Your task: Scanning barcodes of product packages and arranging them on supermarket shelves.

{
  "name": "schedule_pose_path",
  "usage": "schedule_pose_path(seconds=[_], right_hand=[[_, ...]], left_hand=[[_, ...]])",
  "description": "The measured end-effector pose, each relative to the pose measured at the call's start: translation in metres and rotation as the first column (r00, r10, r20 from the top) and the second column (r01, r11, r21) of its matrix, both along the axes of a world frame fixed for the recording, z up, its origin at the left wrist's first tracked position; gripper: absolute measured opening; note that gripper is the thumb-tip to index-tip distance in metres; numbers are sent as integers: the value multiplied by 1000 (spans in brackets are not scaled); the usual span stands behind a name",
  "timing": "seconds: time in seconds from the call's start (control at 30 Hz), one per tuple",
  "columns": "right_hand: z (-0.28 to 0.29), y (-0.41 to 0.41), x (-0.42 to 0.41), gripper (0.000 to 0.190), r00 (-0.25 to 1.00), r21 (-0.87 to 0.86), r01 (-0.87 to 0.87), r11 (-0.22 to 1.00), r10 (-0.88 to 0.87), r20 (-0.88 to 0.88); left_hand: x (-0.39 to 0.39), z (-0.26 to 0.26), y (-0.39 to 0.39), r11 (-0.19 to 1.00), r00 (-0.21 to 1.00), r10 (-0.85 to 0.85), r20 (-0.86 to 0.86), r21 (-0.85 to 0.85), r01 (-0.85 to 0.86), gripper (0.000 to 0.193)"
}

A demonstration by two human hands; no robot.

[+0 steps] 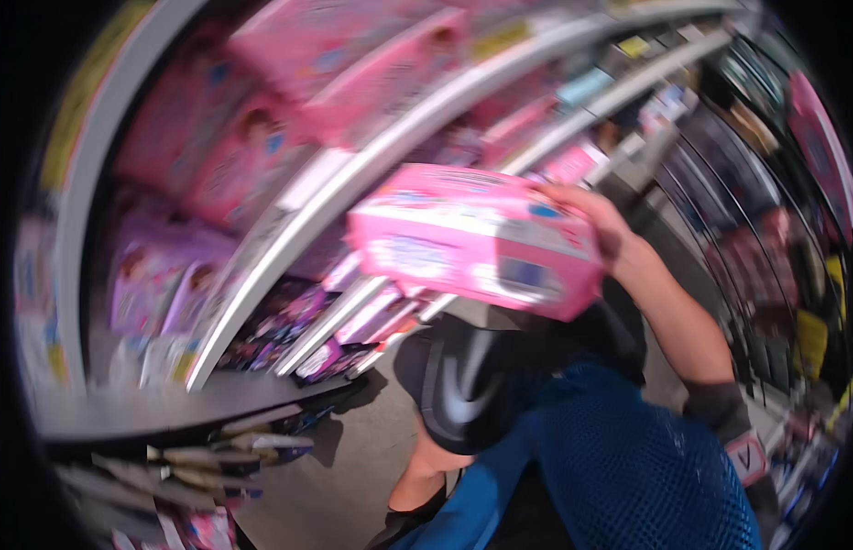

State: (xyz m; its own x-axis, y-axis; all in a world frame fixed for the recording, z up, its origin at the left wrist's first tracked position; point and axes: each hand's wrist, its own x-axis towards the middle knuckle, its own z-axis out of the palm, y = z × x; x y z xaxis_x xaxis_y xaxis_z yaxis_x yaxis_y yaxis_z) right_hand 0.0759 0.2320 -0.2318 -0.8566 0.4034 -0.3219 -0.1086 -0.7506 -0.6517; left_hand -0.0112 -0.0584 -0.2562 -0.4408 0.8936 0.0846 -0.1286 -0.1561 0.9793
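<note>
In my right hand (598,220) is a pink plastic-wrapped package (433,240), gripped at its right end and held up in front of the shelving. White panels, a dark blue patch and print too blurred to read mark the side facing me. My left hand is out of view. A bare limb (419,467) shows low in the middle, partly covered by black fabric with a grey curved mark (461,399); I cannot tell whether it is an arm or a leg. My body wears a blue mesh vest (639,454).
White-edged shelves (261,282) slant along the left, stocked with pink packages (234,158) and purple packages (145,275). Hanging flat packets (213,467) jut out low on the left. Wire racks (729,227) with goods stand on the right. Grey floor (323,481) lies between.
</note>
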Motion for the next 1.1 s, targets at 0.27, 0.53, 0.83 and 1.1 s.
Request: schedule_pose_path(seconds=[0.27,0.53,0.83,1.1], right_hand=[[-1,-29,44,49,994,201,106,974,-112,20],[-28,-30,64,63,983,220,139,966,-162,91],[-54,-41,81,74,996,81,52,995,-57,66],[-77,-53,93,82,995,-89,-30,996,21,-96]], left_hand=[[-45,36,10,997,907,-22,-421,-78,-12,75],[-54,17,-6,982,907,157,-392,-39,-187,68],[-55,3,-11,957,921,222,-321,-109,-269,57],[-61,-8,-23,924,920,221,-325,-231,-303,50]])
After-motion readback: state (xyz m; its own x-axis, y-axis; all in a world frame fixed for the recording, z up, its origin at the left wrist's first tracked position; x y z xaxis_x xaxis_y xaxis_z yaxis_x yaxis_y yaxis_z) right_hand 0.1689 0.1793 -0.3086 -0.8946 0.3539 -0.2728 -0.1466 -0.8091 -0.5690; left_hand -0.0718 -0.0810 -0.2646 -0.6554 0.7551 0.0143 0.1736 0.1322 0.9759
